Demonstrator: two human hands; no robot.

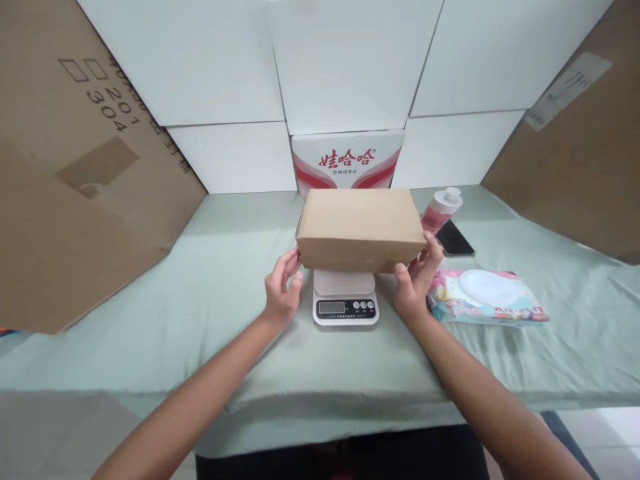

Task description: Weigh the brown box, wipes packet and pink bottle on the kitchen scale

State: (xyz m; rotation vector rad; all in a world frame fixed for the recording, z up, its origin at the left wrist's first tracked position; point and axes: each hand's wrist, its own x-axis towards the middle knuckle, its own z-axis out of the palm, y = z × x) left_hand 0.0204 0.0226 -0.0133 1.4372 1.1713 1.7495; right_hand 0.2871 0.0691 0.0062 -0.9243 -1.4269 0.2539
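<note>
A large cardboard sheet [75, 173] was seen leaning at the far left of the green-covered tabletop [200, 300]. The left hand [281, 290] was held at the left end of a brown box [360, 227], its grip apart, fingertips touching the lower corner. The box was set on a small white scale [345, 298] at the centre, in front of a red-and-white carton [349, 162]. The right hand [417, 280] was pressed against the box's right end, its grip apart as well. Just beyond it a pink bottle [443, 207] and a dark phone [454, 239] were laid, with a wipes pack [485, 297] nearer and to the right.
</note>
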